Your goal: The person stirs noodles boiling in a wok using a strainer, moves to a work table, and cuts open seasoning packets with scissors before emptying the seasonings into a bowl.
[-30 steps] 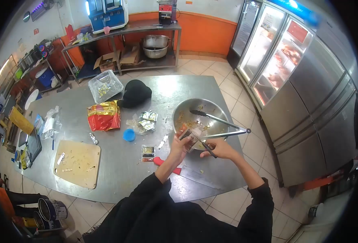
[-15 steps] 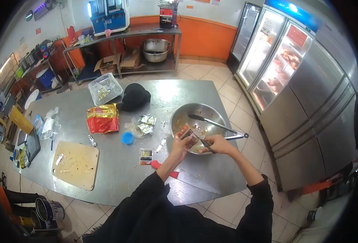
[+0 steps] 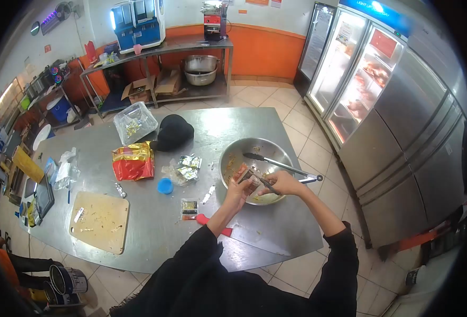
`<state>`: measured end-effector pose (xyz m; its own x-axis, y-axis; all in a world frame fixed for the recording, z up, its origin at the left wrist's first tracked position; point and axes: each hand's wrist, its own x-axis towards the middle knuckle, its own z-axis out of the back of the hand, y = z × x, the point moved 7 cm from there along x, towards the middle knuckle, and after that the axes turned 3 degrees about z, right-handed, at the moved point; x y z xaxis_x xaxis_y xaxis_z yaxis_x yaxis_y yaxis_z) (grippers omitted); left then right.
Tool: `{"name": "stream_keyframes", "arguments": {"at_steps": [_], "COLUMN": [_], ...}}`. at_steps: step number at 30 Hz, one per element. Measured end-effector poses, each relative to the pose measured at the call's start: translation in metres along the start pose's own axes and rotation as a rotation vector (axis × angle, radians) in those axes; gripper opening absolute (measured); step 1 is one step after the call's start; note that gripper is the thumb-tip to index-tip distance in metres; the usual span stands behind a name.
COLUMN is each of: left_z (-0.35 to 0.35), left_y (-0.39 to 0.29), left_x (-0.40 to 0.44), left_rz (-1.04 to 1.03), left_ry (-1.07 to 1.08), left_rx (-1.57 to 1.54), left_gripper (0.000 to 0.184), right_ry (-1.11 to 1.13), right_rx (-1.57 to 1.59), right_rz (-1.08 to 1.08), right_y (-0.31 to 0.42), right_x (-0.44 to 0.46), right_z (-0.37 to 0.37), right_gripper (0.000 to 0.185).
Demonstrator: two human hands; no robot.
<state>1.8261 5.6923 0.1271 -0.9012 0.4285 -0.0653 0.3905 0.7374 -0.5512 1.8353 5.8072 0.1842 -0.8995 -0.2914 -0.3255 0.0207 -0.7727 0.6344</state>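
Observation:
My left hand [image 3: 237, 193] is closed around a small seasoning packet [image 3: 249, 178] with red and dark printing, held over the near side of a steel mixing bowl [image 3: 227, 158]. In my right hand [image 3: 283, 184] is a pair of dark scissors [image 3: 266, 185], their blades at the packet's upper right edge. My fingers partly hide both the packet and the scissor handles. Metal tongs [image 3: 283, 165] with dark tips lie across the bowl, which has food bits stuck to its inside. Just left of my left forearm is a red-handled knife [image 3: 220, 227], flat on the steel table.
Left of the knife are more small packets [image 3: 189, 207], a blue cap [image 3: 165, 186] and torn foil wrappers [image 3: 189, 168]. A red-and-gold bag [image 3: 133, 162], black cap [image 3: 174, 132] and clear tub [image 3: 134, 122] stand farther back. A cutting board [image 3: 100, 222] lies at left; fridges [image 3: 368, 79] line the right.
My right hand has moved slightly up and left, bringing the scissors against the packet's upper edge. The packet remains in my left hand. The view has shifted a little.

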Motion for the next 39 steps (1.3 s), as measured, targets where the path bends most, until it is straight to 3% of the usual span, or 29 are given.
{"name": "stream_keyframes", "arguments": {"at_steps": [1, 4, 13, 23, 30, 35, 39], "left_z": [0.002, 0.004, 0.007, 0.007, 0.014, 0.04, 0.084], "left_y": [0.001, 0.004, 0.009, 0.008, -0.022, -0.057, -0.069], "left_x": [0.001, 0.005, 0.012, 0.024, 0.005, -0.039, -0.079], "left_rz": [0.0, 0.003, 0.005, 0.015, -0.036, -0.074, -0.091], "left_ry": [-0.007, 0.024, 0.009, 0.03, 0.053, 0.032, -0.209], "left_rx": [0.008, 0.064, 0.072, 0.08, 0.018, 0.095, 0.13], "left_gripper": [0.04, 0.042, 0.038, 0.037, 0.036, 0.036, 0.035], "right_ry": [-0.044, -0.112, -0.05, -0.122, 0.006, 0.059, 0.209], "right_rx": [0.02, 0.076, 0.092, 0.06, 0.0, -0.029, -0.043], "right_rz": [0.098, 0.14, 0.021, 0.13, 0.116, 0.286, 0.346], "right_y": [0.003, 0.001, -0.005, -0.003, 0.027, 0.07, 0.089], "right_x": [0.0, 0.004, 0.016, 0.032, 0.053, 0.067, 0.084], "right_z": [0.0, 0.0, 0.003, 0.01, -0.002, -0.043, -0.094], "right_gripper": [0.048, 0.048, 0.054, 0.06, 0.059, 0.051, 0.049]}}
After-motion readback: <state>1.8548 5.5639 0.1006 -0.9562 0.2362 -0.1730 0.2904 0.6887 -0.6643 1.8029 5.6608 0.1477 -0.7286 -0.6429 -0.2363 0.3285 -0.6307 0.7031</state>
